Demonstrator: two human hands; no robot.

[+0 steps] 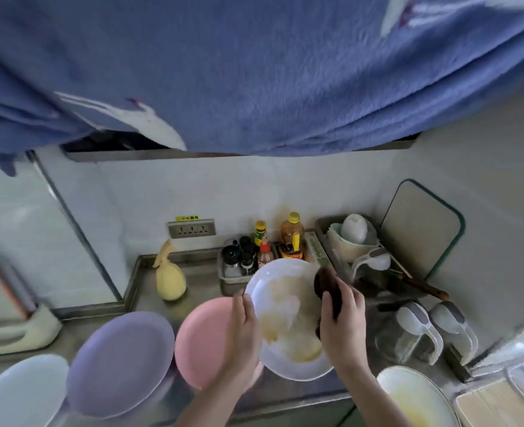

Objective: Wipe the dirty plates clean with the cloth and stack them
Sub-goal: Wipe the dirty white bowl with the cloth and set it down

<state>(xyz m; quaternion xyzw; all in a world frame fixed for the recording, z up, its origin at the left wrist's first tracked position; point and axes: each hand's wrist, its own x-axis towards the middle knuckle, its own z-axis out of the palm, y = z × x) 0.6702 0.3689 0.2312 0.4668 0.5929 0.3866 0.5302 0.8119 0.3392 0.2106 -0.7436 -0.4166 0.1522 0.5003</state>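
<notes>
My left hand (244,334) grips the left rim of a white plate (282,278) smeared with yellowish residue, holding it tilted above the steel counter. My right hand (342,322) holds a dark brown cloth (327,288) against the plate's right side. On the counter to the left lie a pink plate (202,340), a purple plate (119,362) and a pale blue-white plate (20,392). Another white plate (408,392) with yellow smears sits at the lower right.
A tray of sauce bottles (264,245) stands behind the held plate. A dish rack (359,245) with bowls and a cutting board (421,229) are at the right. Two glass jugs (417,331) stand near the rack. A yellow gourd (170,280) sits at the back left. A blue towel (254,72) hangs overhead.
</notes>
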